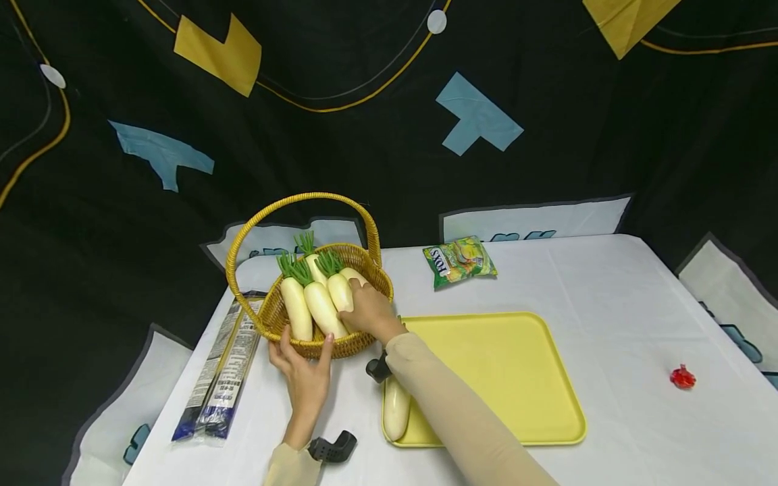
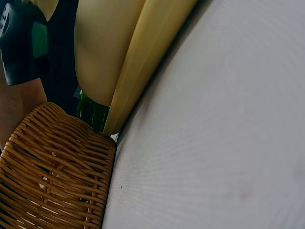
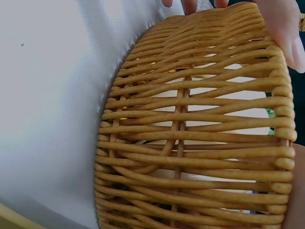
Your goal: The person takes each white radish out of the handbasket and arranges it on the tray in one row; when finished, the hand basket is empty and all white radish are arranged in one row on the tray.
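Note:
A yellow wicker basket [image 1: 340,347] with a tall hoop handle stands on the left part of the table, holding several white radishes [image 1: 296,307] with green tops. My left hand [image 1: 306,371] holds its near wall, thumb at the rim and fingers on the outer side; the right wrist view shows this thumb [image 3: 286,33] on the woven basket [image 3: 190,109]. Inside the basket's right side, my right hand [image 1: 371,310] grips a white radish [image 1: 354,275] that it partly hides. Another white radish [image 1: 396,408] lies along the left edge of the yellow tray [image 1: 486,378], partly behind my right forearm.
Two long packets [image 1: 221,374] lie left of the basket. A green snack bag [image 1: 460,262] lies behind the tray, and a small red wrapped item [image 1: 683,377] sits at the far right. White cloth [image 1: 620,304] covers the table; a black curtain [image 1: 365,155] hangs behind.

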A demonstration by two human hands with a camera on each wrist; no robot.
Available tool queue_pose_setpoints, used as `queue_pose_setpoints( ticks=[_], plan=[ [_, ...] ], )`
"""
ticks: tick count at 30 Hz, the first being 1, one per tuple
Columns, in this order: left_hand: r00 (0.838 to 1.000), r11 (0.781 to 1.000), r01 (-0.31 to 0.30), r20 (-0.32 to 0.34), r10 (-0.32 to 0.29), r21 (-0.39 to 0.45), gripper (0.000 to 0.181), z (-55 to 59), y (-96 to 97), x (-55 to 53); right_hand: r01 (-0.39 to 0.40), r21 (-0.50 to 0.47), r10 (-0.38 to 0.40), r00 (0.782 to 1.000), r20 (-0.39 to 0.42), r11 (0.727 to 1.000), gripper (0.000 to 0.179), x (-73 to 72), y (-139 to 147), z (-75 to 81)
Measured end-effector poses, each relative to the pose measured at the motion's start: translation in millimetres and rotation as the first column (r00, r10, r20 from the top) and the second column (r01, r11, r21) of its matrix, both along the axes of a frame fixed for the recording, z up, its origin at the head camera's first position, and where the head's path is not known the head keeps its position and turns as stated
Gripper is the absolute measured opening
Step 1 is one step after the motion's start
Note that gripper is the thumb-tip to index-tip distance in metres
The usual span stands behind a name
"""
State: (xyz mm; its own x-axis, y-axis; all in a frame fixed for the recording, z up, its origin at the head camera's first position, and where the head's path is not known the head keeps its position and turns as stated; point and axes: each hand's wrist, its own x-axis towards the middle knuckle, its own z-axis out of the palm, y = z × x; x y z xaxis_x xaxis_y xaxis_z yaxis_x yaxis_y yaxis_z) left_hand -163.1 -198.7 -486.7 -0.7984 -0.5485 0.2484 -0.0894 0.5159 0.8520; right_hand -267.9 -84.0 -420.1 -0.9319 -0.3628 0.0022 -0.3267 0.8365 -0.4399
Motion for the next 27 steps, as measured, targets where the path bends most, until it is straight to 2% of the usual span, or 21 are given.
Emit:
queue_pose_setpoints(
  ticks=[12, 27],
  plan=[
    [1.0, 1.0, 0.001, -0.027, -0.001, -0.005, 0.084, -1.0, -0.9, 0.2, -0.028, 0.002, 0.028, 0.999, -0.035, 1.0, 0.071, -1.7, -0.5, -1.7],
    [1.0, 1.0, 0.008, -0.023, -0.008, -0.001, 0.085, -1.2, -0.7, 1.1, 0.005, -0.031, -0.005, 1.0, 0.016, 1.0, 0.072, -2.8, -1.0, -2.6]
  ],
)
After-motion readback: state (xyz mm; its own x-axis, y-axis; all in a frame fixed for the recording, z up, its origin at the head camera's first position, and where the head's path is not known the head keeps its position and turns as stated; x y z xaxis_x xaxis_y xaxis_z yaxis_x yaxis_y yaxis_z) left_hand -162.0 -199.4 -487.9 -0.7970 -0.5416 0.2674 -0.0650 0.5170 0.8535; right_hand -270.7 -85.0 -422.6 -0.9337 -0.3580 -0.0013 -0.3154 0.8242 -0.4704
